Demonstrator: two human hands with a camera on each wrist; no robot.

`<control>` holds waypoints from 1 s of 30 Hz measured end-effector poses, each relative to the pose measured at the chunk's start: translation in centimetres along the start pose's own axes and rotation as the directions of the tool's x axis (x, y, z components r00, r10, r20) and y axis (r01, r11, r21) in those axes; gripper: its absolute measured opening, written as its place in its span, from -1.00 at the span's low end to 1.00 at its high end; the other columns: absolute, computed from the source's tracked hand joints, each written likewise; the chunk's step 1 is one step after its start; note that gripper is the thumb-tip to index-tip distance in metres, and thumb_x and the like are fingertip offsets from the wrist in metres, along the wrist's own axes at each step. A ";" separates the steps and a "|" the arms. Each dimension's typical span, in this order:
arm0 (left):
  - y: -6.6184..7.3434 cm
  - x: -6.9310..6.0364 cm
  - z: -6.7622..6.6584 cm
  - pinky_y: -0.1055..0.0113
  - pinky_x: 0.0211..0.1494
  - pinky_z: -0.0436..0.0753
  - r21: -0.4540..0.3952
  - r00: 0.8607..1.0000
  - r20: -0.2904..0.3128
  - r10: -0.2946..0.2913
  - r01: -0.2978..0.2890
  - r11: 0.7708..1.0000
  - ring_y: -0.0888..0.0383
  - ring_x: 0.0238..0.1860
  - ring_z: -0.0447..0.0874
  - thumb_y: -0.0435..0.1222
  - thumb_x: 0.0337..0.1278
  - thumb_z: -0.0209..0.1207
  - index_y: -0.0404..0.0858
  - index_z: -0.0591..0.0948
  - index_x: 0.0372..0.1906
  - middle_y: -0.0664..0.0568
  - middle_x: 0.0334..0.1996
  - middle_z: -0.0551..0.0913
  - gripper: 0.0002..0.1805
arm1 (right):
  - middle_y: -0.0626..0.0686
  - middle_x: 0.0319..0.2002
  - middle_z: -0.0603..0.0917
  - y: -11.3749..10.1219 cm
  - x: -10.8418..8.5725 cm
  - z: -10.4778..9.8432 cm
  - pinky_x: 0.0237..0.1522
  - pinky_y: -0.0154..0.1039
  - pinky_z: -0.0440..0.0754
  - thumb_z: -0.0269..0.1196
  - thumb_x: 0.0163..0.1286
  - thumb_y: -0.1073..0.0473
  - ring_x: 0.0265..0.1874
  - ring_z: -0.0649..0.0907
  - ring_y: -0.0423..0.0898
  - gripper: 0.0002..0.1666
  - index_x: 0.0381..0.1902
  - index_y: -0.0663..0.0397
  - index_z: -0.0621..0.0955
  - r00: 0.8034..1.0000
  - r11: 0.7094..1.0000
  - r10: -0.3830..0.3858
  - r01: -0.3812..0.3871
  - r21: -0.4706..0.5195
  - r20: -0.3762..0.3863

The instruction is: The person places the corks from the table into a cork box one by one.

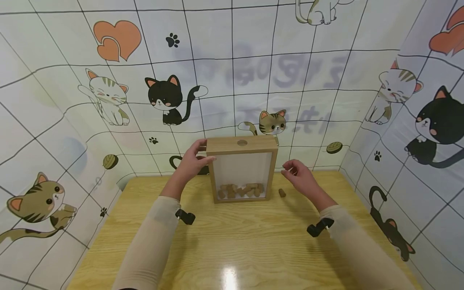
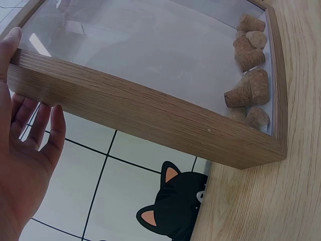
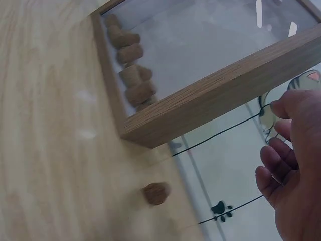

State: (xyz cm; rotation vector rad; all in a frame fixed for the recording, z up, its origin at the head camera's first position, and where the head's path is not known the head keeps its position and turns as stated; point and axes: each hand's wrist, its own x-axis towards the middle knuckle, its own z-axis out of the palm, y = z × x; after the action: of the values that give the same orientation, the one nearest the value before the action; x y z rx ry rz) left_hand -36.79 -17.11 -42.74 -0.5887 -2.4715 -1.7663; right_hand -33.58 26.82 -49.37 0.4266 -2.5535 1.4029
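Note:
A shallow wooden box frame [image 1: 274,173] with a clear front stands upright on the table, a round hole [image 1: 242,142] in its top. Several cork stoppers [image 1: 232,191] lie along its bottom inside. My left hand [image 1: 193,162] grips the box near its upper left corner, thumb on the front edge and fingers at the back of the side. Loosely curled, my right hand [image 1: 301,177] hovers off the box's right side with nothing visible in it. Below that hand a single cork stopper [image 1: 282,193] lies on the table; it shows blurred in the right wrist view [image 3: 156,193].
The wooden table [image 1: 232,241] reaches back to a white sheet [image 1: 217,80] printed with grid lines and cartoon cats. The sheet hangs close behind the box and along both sides. A small black wrist camera [image 1: 185,216] sits on each sleeve.

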 end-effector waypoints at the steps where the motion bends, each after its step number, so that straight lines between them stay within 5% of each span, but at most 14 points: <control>1: 0.0 0.0 0.0 -0.19 0.32 0.70 0.000 1.000 -0.001 0.001 -0.001 1.000 -0.31 0.32 0.61 -0.08 0.43 0.49 -0.03 0.36 0.68 -0.16 0.41 0.51 -0.15 | 0.17 -0.01 0.63 0.4 -0.2 0.3 -0.25 -0.19 0.59 0.34 0.68 0.11 -0.19 0.59 0.03 -0.71 0.16 0.18 0.62 1.000 1.000 0.015 -0.015 0.004 0.016; 9: -0.2 0.0 0.0 -0.18 0.39 0.64 0.010 1.000 -0.006 0.026 -0.026 1.000 -0.20 0.39 0.56 -0.10 0.44 0.48 -0.05 0.35 0.68 -0.15 0.45 0.50 -0.15 | 0.24 0.04 0.59 3.8 -2.0 2.6 -0.17 -0.17 0.60 0.33 0.65 0.19 -0.12 0.60 0.07 -0.64 0.22 0.35 0.59 0.993 0.992 0.106 -0.101 -0.073 0.059; 16: -0.3 0.0 0.1 -0.19 0.42 0.60 0.012 1.000 -0.012 0.028 -0.028 1.000 -0.20 0.38 0.55 -0.11 0.44 0.48 -0.06 0.37 0.67 -0.15 0.42 0.51 -0.17 | 0.23 0.04 0.57 6.0 -2.9 3.8 -0.15 -0.14 0.63 0.35 0.65 0.17 -0.12 0.61 0.05 -0.61 0.25 0.32 0.59 0.980 0.985 0.173 -0.171 -0.036 0.096; 30: -0.3 0.0 0.0 -0.19 0.37 0.64 0.013 0.999 -0.011 0.044 -0.044 0.999 -0.18 0.36 0.56 -0.10 0.46 0.47 -0.05 0.37 0.66 -0.14 0.42 0.50 -0.19 | 0.27 0.08 0.57 6.7 -3.4 4.9 0.01 0.02 0.63 0.45 0.53 0.24 -0.05 0.60 0.08 -0.43 0.36 0.35 0.52 0.977 0.986 0.152 -0.139 -0.093 0.149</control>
State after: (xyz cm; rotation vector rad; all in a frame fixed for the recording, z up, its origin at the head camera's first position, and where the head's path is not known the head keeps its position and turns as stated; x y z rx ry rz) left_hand -36.86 -17.23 -43.02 -0.6247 -2.4409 -1.7321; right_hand -32.86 26.60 -58.29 0.3546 -2.8093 1.3539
